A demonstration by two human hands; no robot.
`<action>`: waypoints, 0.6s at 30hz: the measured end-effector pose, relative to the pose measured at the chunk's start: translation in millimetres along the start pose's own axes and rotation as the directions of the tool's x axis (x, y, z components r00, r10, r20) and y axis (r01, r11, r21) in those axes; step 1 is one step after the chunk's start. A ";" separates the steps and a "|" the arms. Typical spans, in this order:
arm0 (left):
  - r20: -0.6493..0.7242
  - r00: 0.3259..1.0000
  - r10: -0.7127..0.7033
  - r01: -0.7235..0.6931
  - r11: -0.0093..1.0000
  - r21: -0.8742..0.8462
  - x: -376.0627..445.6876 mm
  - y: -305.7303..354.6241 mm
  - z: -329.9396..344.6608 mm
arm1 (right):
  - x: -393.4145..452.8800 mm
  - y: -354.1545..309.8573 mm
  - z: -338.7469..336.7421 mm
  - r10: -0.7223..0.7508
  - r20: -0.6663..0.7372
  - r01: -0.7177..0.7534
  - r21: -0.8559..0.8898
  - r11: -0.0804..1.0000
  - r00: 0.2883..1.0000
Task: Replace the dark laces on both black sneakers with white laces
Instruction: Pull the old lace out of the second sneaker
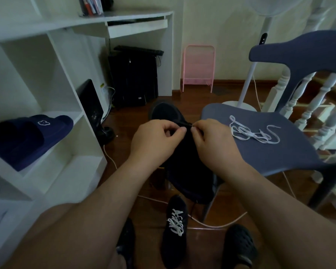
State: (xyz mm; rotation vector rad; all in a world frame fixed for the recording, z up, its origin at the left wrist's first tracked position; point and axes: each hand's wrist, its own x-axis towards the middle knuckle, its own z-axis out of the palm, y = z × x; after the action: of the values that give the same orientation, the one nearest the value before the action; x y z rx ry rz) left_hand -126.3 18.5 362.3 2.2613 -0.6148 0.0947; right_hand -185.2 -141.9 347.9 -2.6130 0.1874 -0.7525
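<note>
Two bare hands meet at the centre of the view, both with fingers curled in a pinch. The left hand (155, 141) and the right hand (213, 140) each pinch the thin dark lace (185, 124) at the top of a black fabric sneaker (175, 117), which is held up between them with its toe pointing away; its lower part is hidden behind the hands and a dark bundle beneath.

To the left stands a tall white shelving unit (52, 98) joined to a white desk surface (124, 16). A slate-blue plastic chair (260, 152) stands on the right, its seat just beside the right hand. A pair of navy blue slide sandals (29, 136) rests on one shelf of the white unit.

On the dark wooden floor (142, 208) below the hands lies a second black fabric sneaker (175, 232), already threaded with a white lace in criss-cross rows, its toe pointing toward the hands. A loose flat white shoelace (254, 133) lies in tangled loops on the chair seat, apart from the right hand. A thin white cable (217, 225) runs across the floor near the laced sneaker.
</note>
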 end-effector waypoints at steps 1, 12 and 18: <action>-0.022 1.000 0.012 -0.012 1.000 0.004 0.4 1.0 1.5 | -0.6 -2.7 0.9 -0.019 -0.001 0.019 0.002 1.000 1.000; 0.282 0.940 0.190 -0.109 0.953 -0.281 -1.7 3.6 -18.9 | 7.5 9.5 -12.2 0.126 -0.029 -0.125 0.046 0.991 0.992; 0.030 1.000 0.002 -0.001 0.999 -0.037 6.2 -9.1 -1.2 | 2.0 3.5 -9.1 0.085 -0.035 -0.083 0.050 0.995 0.996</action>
State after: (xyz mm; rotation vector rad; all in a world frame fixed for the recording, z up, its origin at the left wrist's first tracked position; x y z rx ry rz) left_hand -116.6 22.1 358.6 2.2298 -0.6292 0.0498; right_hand -188.4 -148.8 354.4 -2.5295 0.2840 -0.7670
